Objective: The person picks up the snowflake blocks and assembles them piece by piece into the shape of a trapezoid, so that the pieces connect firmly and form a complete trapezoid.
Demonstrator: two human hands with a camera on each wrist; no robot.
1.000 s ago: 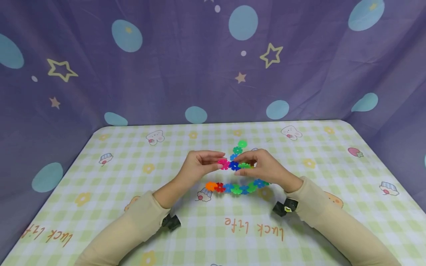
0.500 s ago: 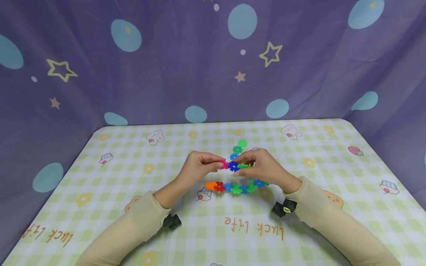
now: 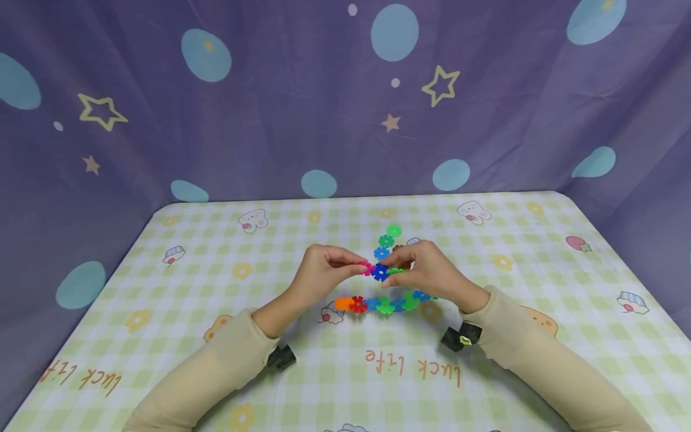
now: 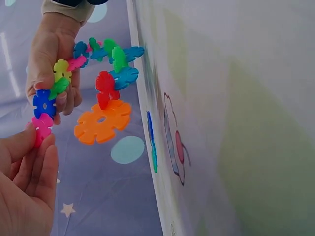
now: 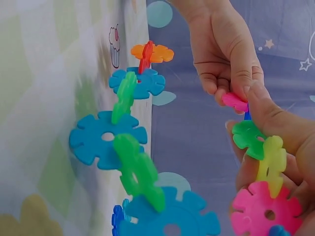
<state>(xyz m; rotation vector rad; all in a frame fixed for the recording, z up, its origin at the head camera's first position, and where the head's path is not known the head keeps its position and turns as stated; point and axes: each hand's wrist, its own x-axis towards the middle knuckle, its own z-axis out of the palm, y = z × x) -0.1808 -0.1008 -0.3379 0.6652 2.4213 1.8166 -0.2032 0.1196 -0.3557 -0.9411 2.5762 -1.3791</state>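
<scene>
A chain of flower-shaped plastic discs hangs in a loop above the table. My left hand (image 3: 323, 271) pinches the pink flower disc (image 4: 43, 129) at one end between thumb and fingers. That disc meets a dark blue flower disc (image 3: 380, 272). My right hand (image 3: 429, 271) grips the chain just beyond, around the green disc (image 5: 248, 137) and beside the yellow disc (image 5: 272, 164). From there the chain curves round through blue and green discs to a red disc (image 4: 106, 87) and an orange disc (image 4: 102, 122) at its free end. My right palm hides part of the loop.
A short separate row of discs, with a light green disc (image 3: 394, 231) at its far end, lies on the checked tablecloth (image 3: 302, 366) behind my hands. A purple patterned curtain (image 3: 324, 120) stands behind the table. Black wrist cameras (image 3: 282, 357) sit at both cuffs.
My left fingers have come together over the pink disc and cover more of it. The left hand has shifted slightly right; my right hand has hardly moved.
</scene>
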